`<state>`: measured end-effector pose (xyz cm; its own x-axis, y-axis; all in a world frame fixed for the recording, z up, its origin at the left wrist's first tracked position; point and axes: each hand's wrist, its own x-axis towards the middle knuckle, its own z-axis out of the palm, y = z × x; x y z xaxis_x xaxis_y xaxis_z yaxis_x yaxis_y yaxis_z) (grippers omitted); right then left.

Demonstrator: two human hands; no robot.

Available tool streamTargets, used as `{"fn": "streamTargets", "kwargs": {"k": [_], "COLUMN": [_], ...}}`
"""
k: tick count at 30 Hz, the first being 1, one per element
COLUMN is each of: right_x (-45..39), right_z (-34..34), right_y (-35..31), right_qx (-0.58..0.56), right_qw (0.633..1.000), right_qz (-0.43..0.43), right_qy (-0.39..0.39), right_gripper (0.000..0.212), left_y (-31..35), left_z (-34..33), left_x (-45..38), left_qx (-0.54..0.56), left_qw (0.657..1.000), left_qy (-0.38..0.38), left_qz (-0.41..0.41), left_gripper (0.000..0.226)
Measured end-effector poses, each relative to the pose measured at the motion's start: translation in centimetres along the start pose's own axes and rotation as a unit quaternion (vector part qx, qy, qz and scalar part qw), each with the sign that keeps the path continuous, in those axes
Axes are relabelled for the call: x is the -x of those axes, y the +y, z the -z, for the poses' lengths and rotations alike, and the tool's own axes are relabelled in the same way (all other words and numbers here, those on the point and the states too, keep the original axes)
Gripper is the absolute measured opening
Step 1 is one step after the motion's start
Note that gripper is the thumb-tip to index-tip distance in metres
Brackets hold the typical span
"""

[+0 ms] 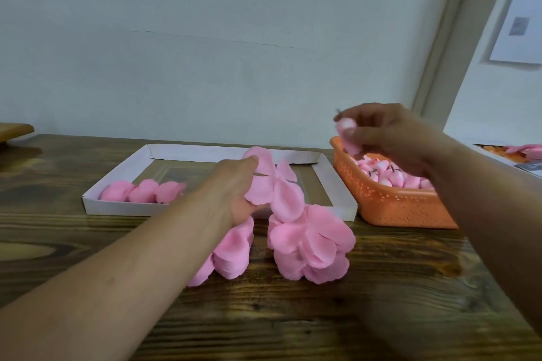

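Pink, thin and matt, a cluster of petals (pixel 275 184) is gripped at its edge by the left hand (pixel 239 187), fingers curled round it, just above the front wall of the white cardboard tray (pixel 117 206) mid-bench. It is apparently held spread so that a centre can be fitted. A small rounded pink-and-white bud (pixel 346 126) with a dark wire stem is pinched by the fingertips of the right hand (pixel 390 138) above the perforated orange plastic basket (pixel 390 209), where more are heaped. Scalloped petal stacks (pixel 311 243) are kept within reach on the wooden bench (pixel 73 243).
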<state>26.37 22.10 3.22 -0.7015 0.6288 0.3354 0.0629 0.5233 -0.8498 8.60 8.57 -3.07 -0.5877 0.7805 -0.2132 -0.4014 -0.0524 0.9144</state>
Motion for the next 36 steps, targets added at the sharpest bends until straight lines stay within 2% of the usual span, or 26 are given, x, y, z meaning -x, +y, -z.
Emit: {"fn": "streamTargets", "kwargs": {"k": [4,7,11,13,17,25,32,36], "right_x": [1.7,1.9,2.1,2.1,2.2,2.7,3.0,3.1], "right_z": [-4.0,-5.1,-5.7,-5.9,-6.2,-6.1,-6.4,-6.8], "right_y": [-1.5,-1.3,-0.9,-0.9,-1.0,-1.0,-1.2,-1.4], "right_qx": [0.074,0.214,0.304,0.314,0.316,0.267,0.285,0.307], "right_qw": [0.990,0.965,0.942,0.939,0.938,0.953,0.944,0.936], "right_qz": [0.046,0.092,0.108,0.116,0.123,0.145,0.162,0.172], "right_qy": [-0.107,-0.121,-0.093,-0.083,-0.076,-0.003,0.028,0.011], "right_gripper": [0.025,0.019,0.027,0.029,0.028,0.010,0.018,0.017], "left_y": [-0.2,-0.2,-0.5,-0.7,-1.1,-1.4,-1.4,-1.4], "left_z": [-1.0,-1.0,-0.7,-0.5,-0.7,-0.3,-0.2,-0.4], "left_x": [0.7,1.0,1.8,2.1,2.2,2.2,2.6,2.7], "left_qx": [0.042,0.083,0.158,0.170,0.151,0.135,0.130,0.124], "left_qw": [0.999,0.997,0.984,0.980,0.985,0.989,0.989,0.990], "left_qy": [0.005,0.001,-0.076,-0.091,-0.063,-0.064,-0.052,-0.048], "left_qz": [0.000,-0.002,0.027,0.041,0.057,-0.021,-0.040,-0.047], "left_gripper": [0.007,0.008,0.017,0.016,0.013,0.007,0.008,0.009]}}
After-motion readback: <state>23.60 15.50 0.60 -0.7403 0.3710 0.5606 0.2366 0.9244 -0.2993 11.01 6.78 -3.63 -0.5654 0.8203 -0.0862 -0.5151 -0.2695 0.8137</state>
